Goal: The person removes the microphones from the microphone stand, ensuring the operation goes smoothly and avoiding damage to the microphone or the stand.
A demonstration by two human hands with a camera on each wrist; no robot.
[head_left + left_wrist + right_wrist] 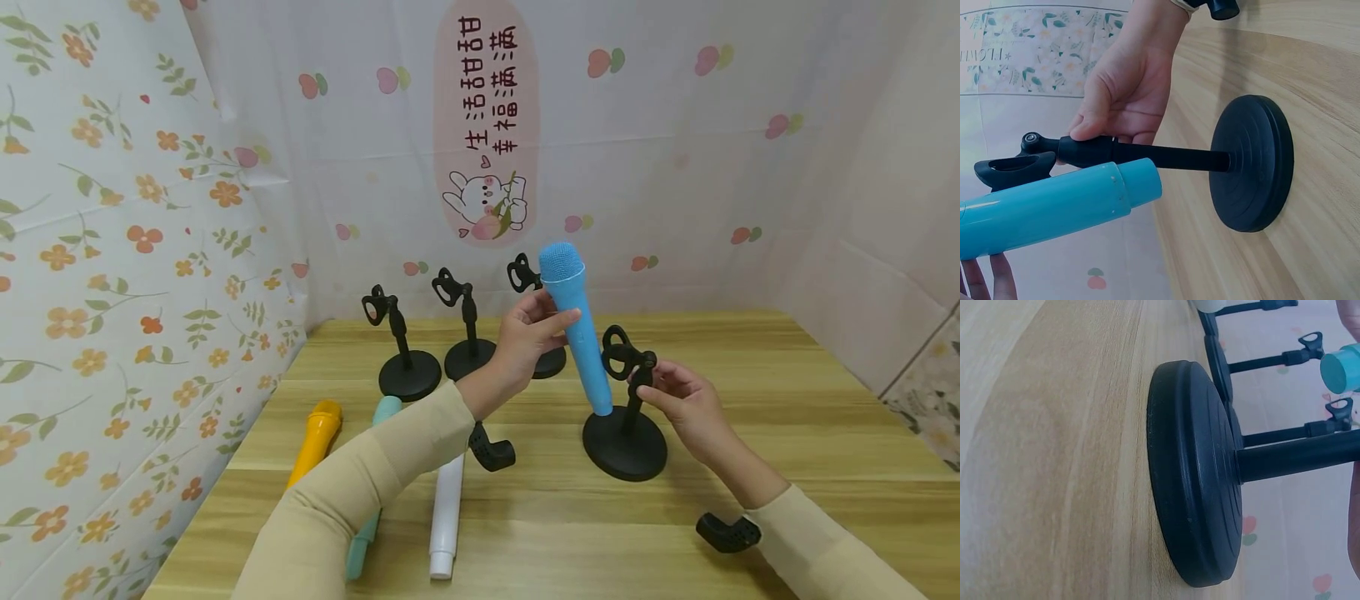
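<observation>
A blue toy microphone (587,350) is held near its head by my left hand (527,337), tilted with the mesh end up. Its lower end hangs just left of a black microphone stand (632,442). The stand's ring-shaped clip (617,353) sits at the top, close beside the microphone's handle. My right hand (686,408) grips the stand's post below the clip, thumb in front. In the left wrist view the blue microphone (1054,206) overlaps the clip's lower edge, and the right hand (1129,94) pinches the post. The round base (1191,475) rests on the wooden table.
Three more black stands stand in a row at the back: left (408,375), middle (469,358) and right (551,364). An orange microphone (315,437), a mint-green one (362,546) and a white one (447,517) lie at the left, partly behind the left sleeve (375,467).
</observation>
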